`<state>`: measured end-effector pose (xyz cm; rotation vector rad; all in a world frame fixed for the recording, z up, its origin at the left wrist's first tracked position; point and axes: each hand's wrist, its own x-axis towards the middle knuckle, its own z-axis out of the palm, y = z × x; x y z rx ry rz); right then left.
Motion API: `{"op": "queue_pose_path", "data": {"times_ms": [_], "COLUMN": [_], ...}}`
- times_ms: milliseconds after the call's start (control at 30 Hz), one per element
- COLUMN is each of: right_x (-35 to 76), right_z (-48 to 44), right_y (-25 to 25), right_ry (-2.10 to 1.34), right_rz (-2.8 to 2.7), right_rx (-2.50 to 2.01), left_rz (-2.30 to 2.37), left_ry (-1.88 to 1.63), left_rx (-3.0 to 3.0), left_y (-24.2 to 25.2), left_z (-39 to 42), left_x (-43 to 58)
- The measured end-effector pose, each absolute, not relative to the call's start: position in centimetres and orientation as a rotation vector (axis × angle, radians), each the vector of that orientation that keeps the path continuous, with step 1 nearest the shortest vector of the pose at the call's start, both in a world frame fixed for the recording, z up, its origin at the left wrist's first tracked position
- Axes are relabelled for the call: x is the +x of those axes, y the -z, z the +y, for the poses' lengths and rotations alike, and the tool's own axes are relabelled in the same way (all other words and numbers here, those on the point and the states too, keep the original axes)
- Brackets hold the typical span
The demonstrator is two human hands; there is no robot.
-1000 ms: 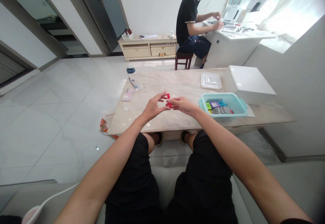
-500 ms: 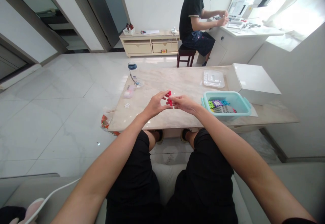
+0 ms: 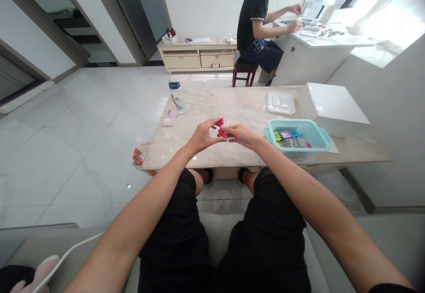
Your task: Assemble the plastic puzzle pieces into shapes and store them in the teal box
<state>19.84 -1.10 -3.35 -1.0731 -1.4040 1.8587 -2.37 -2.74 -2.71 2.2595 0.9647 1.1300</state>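
Above the near half of the marble-look table (image 3: 229, 102), a small red plastic building piece (image 3: 222, 127) is held between both hands. My left hand (image 3: 203, 136) grips it from the left, thumb below and fingertips above in a C shape. My right hand (image 3: 243, 136) pinches the piece from the right, its fingertips meeting the left hand's side. Fingers cover part of the piece, so its full shape is hidden. To the right of my right hand stands a light-blue bin (image 3: 299, 148) with green, purple, blue and grey plastic building pieces (image 3: 292, 140) inside.
Behind the bin are a clear plastic lid (image 3: 280, 102) and a white box (image 3: 335, 102). A bottle with a blue cap (image 3: 177, 96), a pink packet (image 3: 169, 119) and a small white piece (image 3: 166, 136) lie leftward. Farther back, a person (image 3: 254, 18) sits at a white desk (image 3: 325, 40).
The red piece has tilted slightly between my fingers; both hands stay nearly in place. The view has shifted a little, and the seated person's hands have moved apart.
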Motion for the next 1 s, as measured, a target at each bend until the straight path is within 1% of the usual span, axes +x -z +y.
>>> {"op": "queue_pose_path", "data": {"times_ms": [233, 400, 500, 600, 700, 833, 933, 1000], "right_x": [19.8, 20.4, 21.6, 24.3, 29.2, 38.6, 44.8, 47.4], "right_z": [-0.9, -1.0, -3.5, -7.4, -11.0, -13.1, -12.4, -10.9], "right_y": [3.1, 2.6, 1.7, 0.7, 0.2, 0.8, 1.9, 2.7], "right_ry": [-1.836, -1.865, -1.872, -1.791, -1.567, -1.067, -0.706, -0.493], "right_rz": [-1.435, -1.358, -1.286, -1.266, -1.246, -1.218, -1.247, -1.344], "right_rx": [-1.014, -0.980, -0.871, -0.847, -1.007, -1.450, -1.756, -1.895], "left_rz": [1.013, 1.056, 1.038, 0.979, 1.120, 1.505, 1.729, 1.764], "left_ry": [-1.156, -1.216, -1.273, -1.236, -1.122, -0.739, -0.725, -0.737], "left_rx": [2.254, 2.244, 2.246, 2.345, 2.469, 2.612, 2.525, 2.492], "left_y": [2.2, 0.7, -0.4, -1.0, -0.7, 0.2, 1.2, 2.1], "left_z": [-2.8, -3.4, -5.2, -8.5, -12.8, -18.5, -21.1, -21.8], "left_x": [-2.4, -0.8, 1.4, 3.1, 3.4, 1.8, 0.2, -0.5]}}
